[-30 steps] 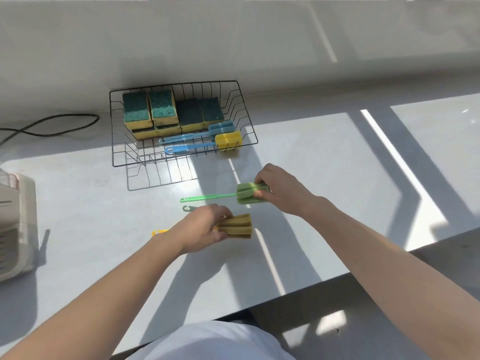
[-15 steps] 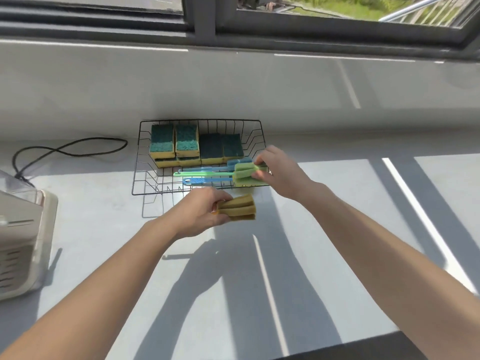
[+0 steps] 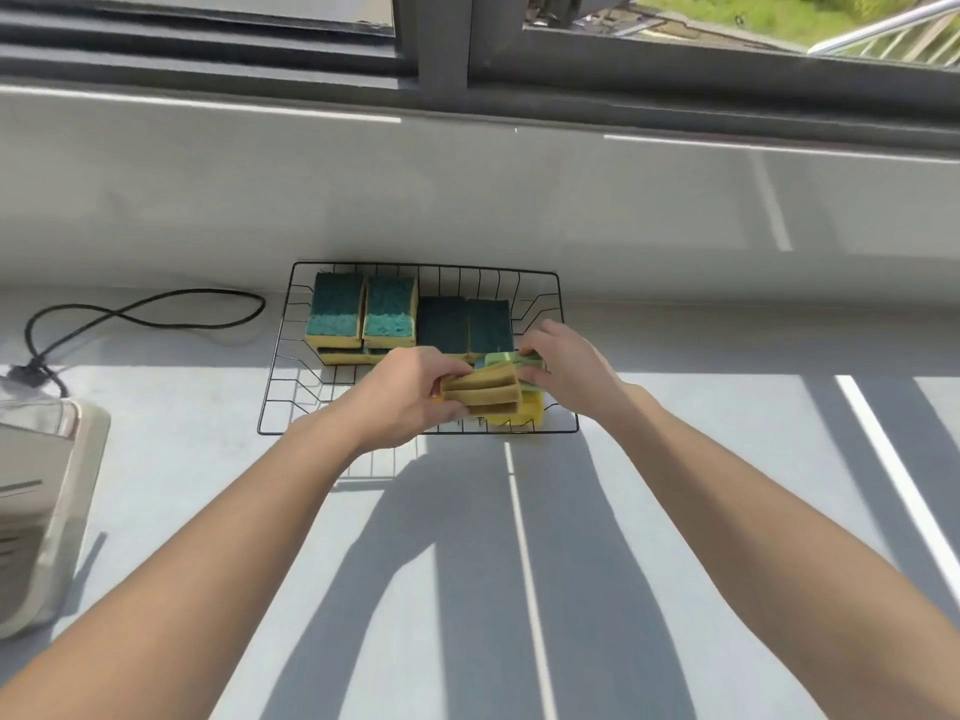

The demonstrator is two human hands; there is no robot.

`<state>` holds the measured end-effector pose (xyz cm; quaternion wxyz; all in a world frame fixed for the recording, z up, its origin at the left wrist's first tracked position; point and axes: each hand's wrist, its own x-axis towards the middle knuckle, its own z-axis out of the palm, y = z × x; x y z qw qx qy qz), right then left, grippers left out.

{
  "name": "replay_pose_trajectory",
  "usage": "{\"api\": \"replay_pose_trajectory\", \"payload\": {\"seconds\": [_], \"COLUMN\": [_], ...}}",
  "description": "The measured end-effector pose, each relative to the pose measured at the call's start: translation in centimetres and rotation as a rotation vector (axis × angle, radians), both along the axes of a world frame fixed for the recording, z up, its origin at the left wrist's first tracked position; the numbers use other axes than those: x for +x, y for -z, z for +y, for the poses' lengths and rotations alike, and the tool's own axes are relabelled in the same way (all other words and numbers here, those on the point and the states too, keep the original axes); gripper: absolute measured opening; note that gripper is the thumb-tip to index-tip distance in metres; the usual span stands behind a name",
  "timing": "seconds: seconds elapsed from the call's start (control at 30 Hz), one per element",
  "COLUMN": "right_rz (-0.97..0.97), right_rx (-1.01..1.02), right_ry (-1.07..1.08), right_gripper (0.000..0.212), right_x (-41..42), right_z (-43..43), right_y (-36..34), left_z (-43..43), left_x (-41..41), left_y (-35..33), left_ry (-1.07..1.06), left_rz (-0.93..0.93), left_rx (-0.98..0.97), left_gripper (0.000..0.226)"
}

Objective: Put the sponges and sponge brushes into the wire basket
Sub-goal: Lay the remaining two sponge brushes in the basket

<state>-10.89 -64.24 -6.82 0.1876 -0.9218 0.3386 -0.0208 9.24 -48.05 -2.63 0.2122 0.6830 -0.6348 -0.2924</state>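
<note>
A black wire basket (image 3: 291,402) stands against the wall with several green-topped yellow sponges (image 3: 363,314) stacked along its back. My left hand (image 3: 405,402) grips the tan sponge brush (image 3: 488,392) by its head, over the basket's front right part. My right hand (image 3: 566,371) holds the green sponge brush (image 3: 511,360) just behind it, low inside the basket. A yellow brush head (image 3: 522,417) lies under both in the front right corner. The handles are hidden by my hands.
A black power cable (image 3: 150,309) loops on the grey counter left of the basket. A beige appliance (image 3: 36,501) stands at the left edge. The white wall and a window frame rise right behind the basket.
Both hands moved away from me and over the basket, carrying the tan and green sponge brushes. The green brush went down into the basket's right side.
</note>
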Motion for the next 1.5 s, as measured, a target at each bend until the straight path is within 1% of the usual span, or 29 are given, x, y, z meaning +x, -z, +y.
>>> {"api": "replay_pose_trajectory", "payload": {"seconds": [0.17,0.4,0.47,0.57,0.67,0.73,0.77,0.9,0.93,1.0,1.07,1.13,1.23,1.3,1.4,1.5], "right_rz": [-0.002,-0.044,-0.051,-0.073,-0.074,-0.076,-0.067,0.047,0.054,0.038,0.014,-0.004,-0.016,-0.053,-0.09,-0.089], "right_rx": [-0.023,0.078,0.107,0.158,0.17,0.166,0.17,0.192,0.196,0.196,0.194,0.191,0.203,0.234,0.253,0.244], "right_ry": [-0.042,-0.076,-0.085,-0.069,-0.077,-0.096,-0.104,-0.144,-0.144,-0.134,-0.124,-0.117,-0.094,-0.078,-0.059,-0.035], "right_gripper": [0.028,0.022,0.021,0.015,0.011,0.016,0.021,0.067,0.074,0.081,0.083,0.084,0.084,0.078,0.069,0.069], "right_x": [-0.5,-0.6,-0.8,-1.3,-1.7,-2.0,-2.2,-3.1,-3.3,-3.6,-3.7,-3.7,-3.6,-3.7,-4.0,-4.1], "right_z": [-1.4,-2.3,-2.5,-2.6,-2.3,-2.1,-1.9,-1.6,-1.6,-1.5,-1.5,-1.4,-1.3,-1.3,-1.3,-1.3], "right_y": [0.9,0.9,0.7,0.2,-0.4,-0.7,-0.8,-1.0,-0.9,-0.7,-0.6,-0.4,-0.2,-0.1,0.3,0.8], "left_z": [-2.4,-5.0,-5.3,-5.3,-5.3,-5.4,-5.4,-5.0,-4.9,-4.6,-4.4,-4.5,-4.7,-4.7,-4.6,-4.6], "left_x": [0.0,-2.5,-3.2,-4.0,-4.7,-5.1,-5.2,-5.5,-5.5,-5.4,-5.1,-4.9,-4.7,-4.7,-4.7,-4.9], "left_y": [1.2,3.8,4.6,5.7,6.3,6.4,6.4,6.4,6.5,6.6,6.7,6.7,7.1,7.5,7.8,7.9], "left_ry": [0.048,0.155,0.131,0.073,0.053,0.02,-0.005,-0.103,-0.109,-0.096,-0.08,-0.079,-0.063,-0.059,-0.075,-0.069], "left_rz": [-0.101,-0.181,-0.153,-0.051,-0.033,-0.056,-0.063,-0.071,-0.089,-0.117,-0.1,-0.038,0.0,0.01,0.025,0.022], "left_rx": [0.042,0.068,0.076,0.083,0.063,0.031,0.016,-0.025,-0.042,-0.078,-0.111,-0.108,-0.044,-0.007,0.015,0.019], "left_gripper": [0.038,0.043,0.046,0.047,0.049,0.049,0.048,0.046,0.05,0.06,0.073,0.08,0.079,0.078,0.078,0.076]}}
